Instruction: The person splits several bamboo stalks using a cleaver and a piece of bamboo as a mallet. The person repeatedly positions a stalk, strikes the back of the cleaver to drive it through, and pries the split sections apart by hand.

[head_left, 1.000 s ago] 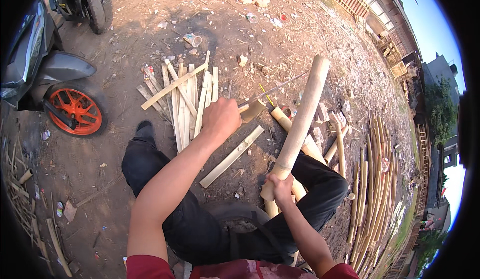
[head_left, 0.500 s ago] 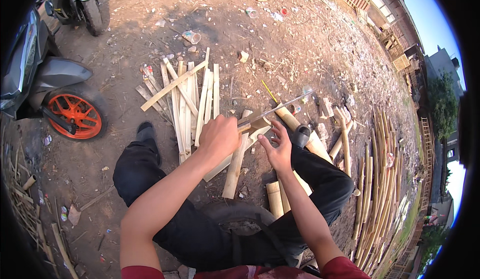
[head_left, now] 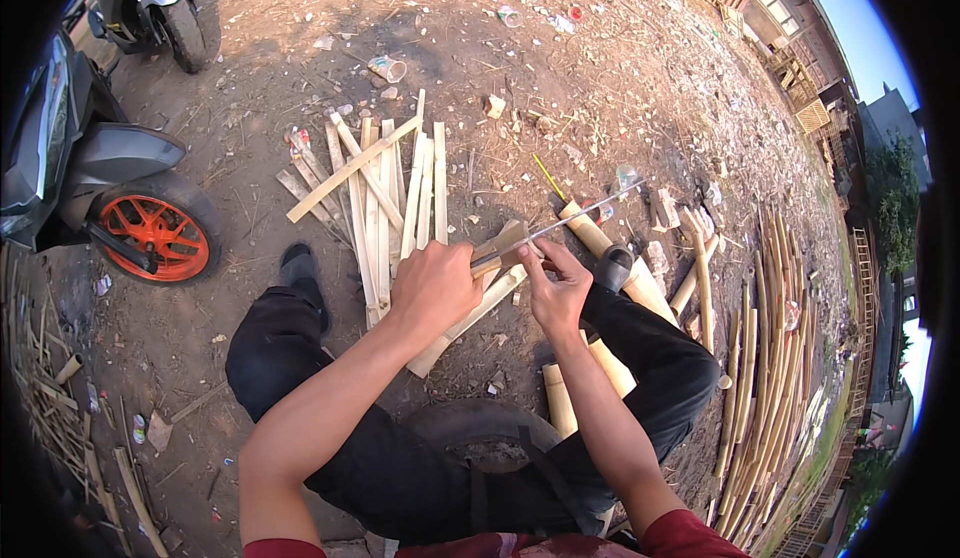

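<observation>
My left hand (head_left: 437, 283) is wrapped round the wooden handle of a machete (head_left: 585, 214), whose long thin blade points up and to the right, seen nearly edge-on. Against the blade near the handle, the thumb and fingers of my right hand (head_left: 556, 284) are pinched together. Just below both hands a split bamboo piece (head_left: 450, 344) lies slanting on the dirt. Beyond my left hand is a loose heap of pale bamboo slats (head_left: 375, 198), some crossing over others. A thick bamboo pole (head_left: 640, 283) lies beside my right foot.
Long bamboo poles (head_left: 765, 358) lie in a bundle at the right. A motorbike with an orange wheel (head_left: 155, 238) stands at the left, another motorbike (head_left: 175, 23) behind it. A black tyre (head_left: 440, 420) is between my legs. A discarded cup (head_left: 387, 69) lies farther off.
My right hand has gone from spread fingers to a pinch at the blade. The blade has turned more edge-on. A bamboo piece between my hands no longer shows below them.
</observation>
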Action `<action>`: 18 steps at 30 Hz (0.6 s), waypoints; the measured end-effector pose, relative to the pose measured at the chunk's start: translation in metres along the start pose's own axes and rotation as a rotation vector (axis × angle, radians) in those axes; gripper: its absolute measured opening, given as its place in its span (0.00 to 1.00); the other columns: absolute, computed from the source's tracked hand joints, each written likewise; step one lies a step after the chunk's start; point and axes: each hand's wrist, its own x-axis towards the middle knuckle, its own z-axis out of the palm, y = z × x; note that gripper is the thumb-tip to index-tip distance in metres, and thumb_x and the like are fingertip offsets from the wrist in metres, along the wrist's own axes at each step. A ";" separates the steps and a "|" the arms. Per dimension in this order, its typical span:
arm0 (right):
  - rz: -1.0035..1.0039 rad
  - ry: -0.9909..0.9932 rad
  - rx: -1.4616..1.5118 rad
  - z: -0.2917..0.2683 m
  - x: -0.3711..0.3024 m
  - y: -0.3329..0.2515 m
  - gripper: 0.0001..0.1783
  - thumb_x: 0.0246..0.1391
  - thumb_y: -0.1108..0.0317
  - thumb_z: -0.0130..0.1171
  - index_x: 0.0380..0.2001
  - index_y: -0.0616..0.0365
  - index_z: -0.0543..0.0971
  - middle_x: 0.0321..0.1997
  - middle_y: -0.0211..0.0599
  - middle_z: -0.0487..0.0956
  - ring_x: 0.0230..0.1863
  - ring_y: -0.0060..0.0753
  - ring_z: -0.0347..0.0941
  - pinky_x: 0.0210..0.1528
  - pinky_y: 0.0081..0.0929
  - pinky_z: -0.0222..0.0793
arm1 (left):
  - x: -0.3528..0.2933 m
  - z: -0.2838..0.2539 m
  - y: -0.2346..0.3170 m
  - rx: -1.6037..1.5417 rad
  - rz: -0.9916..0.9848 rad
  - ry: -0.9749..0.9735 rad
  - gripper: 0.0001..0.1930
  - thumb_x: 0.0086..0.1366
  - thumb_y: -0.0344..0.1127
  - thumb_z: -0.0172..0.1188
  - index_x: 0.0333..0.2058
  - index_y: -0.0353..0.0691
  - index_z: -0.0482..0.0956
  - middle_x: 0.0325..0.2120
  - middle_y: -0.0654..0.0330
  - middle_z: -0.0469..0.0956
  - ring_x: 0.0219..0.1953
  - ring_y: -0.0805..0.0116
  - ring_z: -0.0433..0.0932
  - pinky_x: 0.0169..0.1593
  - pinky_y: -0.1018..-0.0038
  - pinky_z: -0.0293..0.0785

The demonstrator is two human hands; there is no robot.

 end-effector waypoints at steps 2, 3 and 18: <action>0.002 0.005 0.008 -0.001 0.000 0.002 0.14 0.55 0.68 0.75 0.42 0.66 0.88 0.39 0.43 0.88 0.36 0.27 0.82 0.40 0.26 0.77 | 0.000 0.001 0.000 0.010 0.006 -0.005 0.11 0.60 0.38 0.67 0.32 0.34 0.85 0.24 0.42 0.83 0.29 0.40 0.85 0.35 0.51 0.82; -0.012 0.000 0.006 -0.001 -0.001 0.003 0.15 0.56 0.67 0.75 0.42 0.66 0.87 0.38 0.40 0.87 0.36 0.23 0.80 0.39 0.23 0.75 | -0.001 0.002 0.000 0.013 0.010 -0.004 0.11 0.60 0.39 0.67 0.32 0.34 0.85 0.24 0.42 0.83 0.29 0.40 0.85 0.35 0.51 0.82; 0.032 -0.028 -0.070 -0.006 0.006 -0.004 0.15 0.53 0.68 0.75 0.40 0.68 0.87 0.39 0.46 0.88 0.40 0.31 0.84 0.47 0.28 0.76 | -0.001 0.000 0.005 0.039 0.028 0.013 0.11 0.60 0.38 0.66 0.32 0.34 0.85 0.25 0.41 0.84 0.30 0.40 0.86 0.36 0.51 0.83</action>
